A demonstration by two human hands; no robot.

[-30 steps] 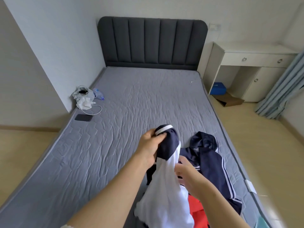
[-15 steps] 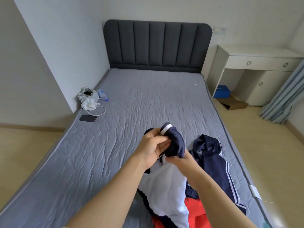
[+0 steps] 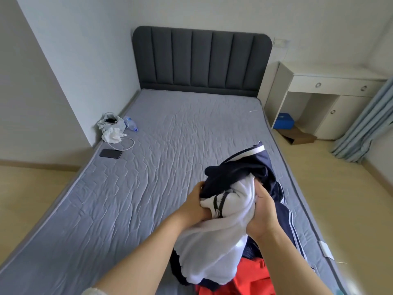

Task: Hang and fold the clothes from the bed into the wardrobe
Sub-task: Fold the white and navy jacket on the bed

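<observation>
A phone (image 3: 110, 153) lay far left on the bed (image 3: 148, 177); near right, the left hand (image 3: 195, 202) and right hand (image 3: 262, 213) held a white-and-navy garment (image 3: 221, 233), fingers (image 3: 262, 194) clamped in bunched cloth. Its trailing hem could snag the red garment (image 3: 253, 275) beneath and drag it off.

Near right on the grey quilted mattress (image 3: 170, 156), a navy-and-white bundled garment (image 3: 234, 194) sits between left hand (image 3: 195, 202) and right hand (image 3: 263, 211), over a red-orange cloth (image 3: 251, 275); a black phone (image 3: 110, 153) lies far left.
</observation>
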